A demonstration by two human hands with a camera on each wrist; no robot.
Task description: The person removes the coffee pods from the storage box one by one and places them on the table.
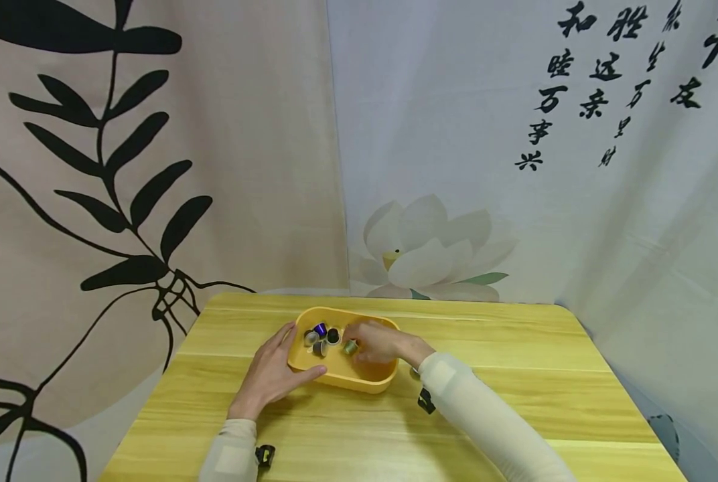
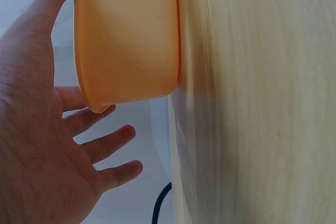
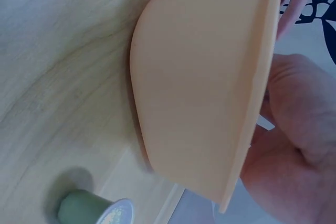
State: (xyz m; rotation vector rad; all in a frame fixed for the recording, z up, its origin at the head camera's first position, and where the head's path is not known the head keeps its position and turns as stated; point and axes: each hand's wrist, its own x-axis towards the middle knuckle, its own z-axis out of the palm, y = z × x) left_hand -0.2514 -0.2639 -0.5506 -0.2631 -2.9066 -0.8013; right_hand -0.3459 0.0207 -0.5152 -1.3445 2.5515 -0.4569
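Note:
A yellow plastic tray point(image 1: 349, 381) holds several coffee capsules, among them a blue one point(image 1: 320, 329) and a black one point(image 1: 333, 336). My right hand point(image 1: 378, 343) reaches over the right side into the tray, pinching a green coffee capsule point(image 1: 350, 347) at its fingertips. In the right wrist view the tray's wall hides those fingertips. My left hand point(image 1: 277, 371) touches the tray's left corner, its thumb along the front rim and its other fingers spread, fairly straight. Several of those fingers stand free of the tray in the left wrist view.
Another green capsule point(image 3: 86, 208) lies on the wooden table point(image 1: 504, 395) outside the tray, mostly covered by the right wrist in the head view. Behind the table hangs a printed curtain point(image 1: 262, 167). Each wrist carries a small black device point(image 1: 265, 456).

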